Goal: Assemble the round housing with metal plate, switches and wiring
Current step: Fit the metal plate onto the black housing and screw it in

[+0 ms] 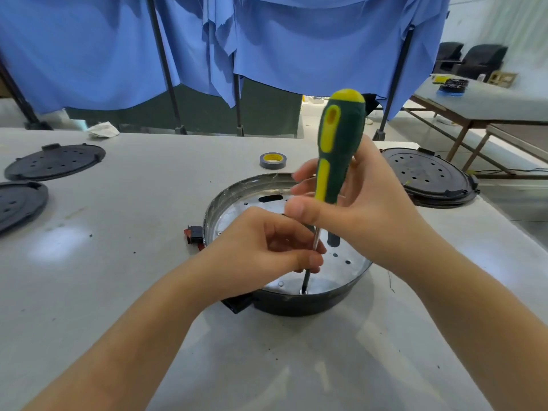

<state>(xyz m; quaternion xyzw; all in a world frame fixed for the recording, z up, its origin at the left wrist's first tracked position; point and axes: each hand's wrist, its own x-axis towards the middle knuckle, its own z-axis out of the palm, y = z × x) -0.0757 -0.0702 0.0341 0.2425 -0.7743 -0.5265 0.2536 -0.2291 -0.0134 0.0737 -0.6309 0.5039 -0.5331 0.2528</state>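
The round black housing (299, 305) stands on the table in front of me, with the shiny metal plate (246, 203) seated inside it. A green and yellow screwdriver (339, 137) stands nearly upright, its tip at a hole near the plate's front edge. My right hand (353, 203) grips the lower handle. My left hand (267, 250) pinches the shaft just above the plate. A red and black switch (192, 237) sticks out at the housing's left side. My hands hide much of the plate.
A roll of grey tape (273, 160) lies behind the housing. Black perforated covers lie at the left (56, 161), the far left (17, 203) and the right (430, 176). A crumpled rag (102, 129) sits at the back edge. Blue cloth hangs behind the table.
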